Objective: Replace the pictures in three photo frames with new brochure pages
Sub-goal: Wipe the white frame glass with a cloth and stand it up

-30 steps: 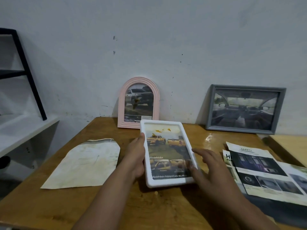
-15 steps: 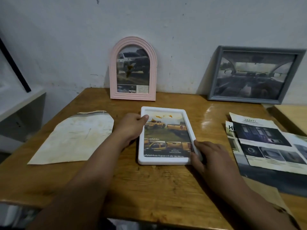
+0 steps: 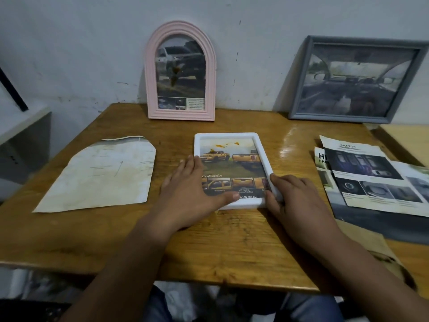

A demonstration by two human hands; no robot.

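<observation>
The white frame [image 3: 232, 170] lies flat and face up on the wooden counter [image 3: 209, 240], near the middle, its long axis running away from the person toward the wall. Both hands are on its near end. The left hand [image 3: 192, 194] lies across the lower left part, fingers straight and spread over the frame's left rim and the counter beside it, thumb stretched across the bottom of the picture. The right hand [image 3: 294, 201] is at the lower right corner, fingers curled round the right rim and thumb at the bottom edge, gripping it. The frame thus sits between the two hands and just ahead of them, and neither is clearly the nearer. To lift or turn it over, I judge the right hand's hold on the rim is the one that matters, with the flat left hand steadying.

The frame is a white rectangle with rounded corners and a raised border. Its picture shows yellow pickup trucks on grass under a pale sky, with a row of smaller truck photos and a strip of text below.

Behind it, leaning on the wall, stand a pink arched frame [image 3: 180, 73] with a dark vehicle picture and, well to the right, a grey frame [image 3: 355, 80] showing a car interior. A stained, cut sheet of paper [image 3: 102, 175] lies to the left of the white frame, and a stack of brochure pages [image 3: 376, 180] lies to the right, apart from it.
</observation>
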